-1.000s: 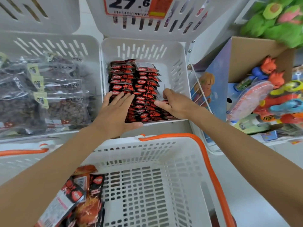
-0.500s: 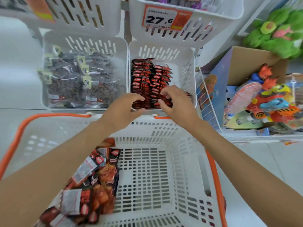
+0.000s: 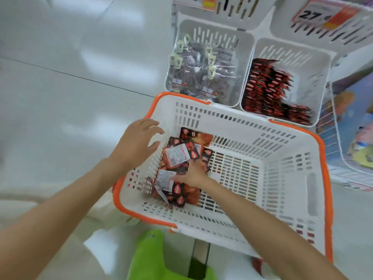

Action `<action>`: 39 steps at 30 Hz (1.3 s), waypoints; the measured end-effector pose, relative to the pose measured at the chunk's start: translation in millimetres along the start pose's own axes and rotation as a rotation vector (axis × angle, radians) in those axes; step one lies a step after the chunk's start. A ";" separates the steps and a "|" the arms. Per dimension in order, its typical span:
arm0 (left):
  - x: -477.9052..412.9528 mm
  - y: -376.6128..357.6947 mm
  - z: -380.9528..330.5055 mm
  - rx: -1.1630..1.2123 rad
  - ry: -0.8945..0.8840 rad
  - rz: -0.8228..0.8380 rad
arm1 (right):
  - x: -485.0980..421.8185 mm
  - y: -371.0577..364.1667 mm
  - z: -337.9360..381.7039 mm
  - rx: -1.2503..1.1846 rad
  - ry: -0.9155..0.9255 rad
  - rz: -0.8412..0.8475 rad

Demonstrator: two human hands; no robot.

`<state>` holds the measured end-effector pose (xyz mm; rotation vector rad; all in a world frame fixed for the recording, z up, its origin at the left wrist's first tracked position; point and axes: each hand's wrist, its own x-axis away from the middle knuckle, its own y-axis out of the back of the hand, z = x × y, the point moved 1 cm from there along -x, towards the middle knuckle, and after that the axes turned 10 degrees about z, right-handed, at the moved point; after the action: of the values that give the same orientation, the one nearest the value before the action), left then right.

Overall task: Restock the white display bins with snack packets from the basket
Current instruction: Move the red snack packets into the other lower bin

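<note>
A white basket (image 3: pixel 286 178) with an orange rim is in front of me. A pile of red-and-black snack packets (image 3: pixel 177 156) lies in its left corner. My right hand (image 3: pixel 194 174) is down in the basket on this pile, thumb spread to the left and fingertips hidden among the packets. Above the basket's left rim, my left hand (image 3: pixel 139 142) hovers with fingers spread and holds nothing. Behind the basket a white display bin (image 3: pixel 323 81) holds rows of the same red packets (image 3: pixel 266 91).
A second white bin (image 3: pixel 177 57) to the left holds clear bags of dark snacks. Upper bins carry a price tag (image 3: pixel 321 15). A wire rack with toys (image 3: pixel 359 138) stands at the right. Something green (image 3: pixel 149 257) is below the basket. White floor lies at the left.
Both hands left the display bin and came back to the basket. My right hand dropped onto the packet pile and my left hand moved over the left rim. The view swung left.
</note>
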<state>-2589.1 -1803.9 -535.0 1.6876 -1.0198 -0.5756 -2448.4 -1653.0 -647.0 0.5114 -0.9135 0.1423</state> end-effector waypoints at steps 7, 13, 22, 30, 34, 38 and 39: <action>10.4 -15.7 -11.6 -0.090 -0.100 0.023 | -2.0 -12.4 -4.7 -0.270 -0.013 0.033; -6.7 -34.8 -39.9 0.155 -0.053 0.400 | 50.6 48.5 -1.5 -0.494 0.135 -0.117; -30.4 -47.1 -82.5 0.846 -0.101 0.207 | 106.0 84.9 8.2 -0.941 0.450 -0.091; -26.6 -40.0 -83.5 0.929 -0.093 0.196 | 104.2 79.5 1.9 -1.134 0.381 -0.302; -23.4 -22.9 -89.9 1.113 0.008 0.295 | 107.5 84.1 -11.6 -1.086 0.328 -0.392; -22.8 -5.7 -72.7 1.449 0.277 0.248 | 116.0 98.9 -18.0 -1.058 0.448 -0.402; -22.0 -5.2 -73.1 1.473 0.314 0.293 | 117.4 100.3 -16.9 -1.062 0.488 -0.373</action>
<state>-2542.0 -1746.5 -516.6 2.6092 -1.5292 0.8778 -2397.6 -1568.6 -526.9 -0.3471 -0.3055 -0.5249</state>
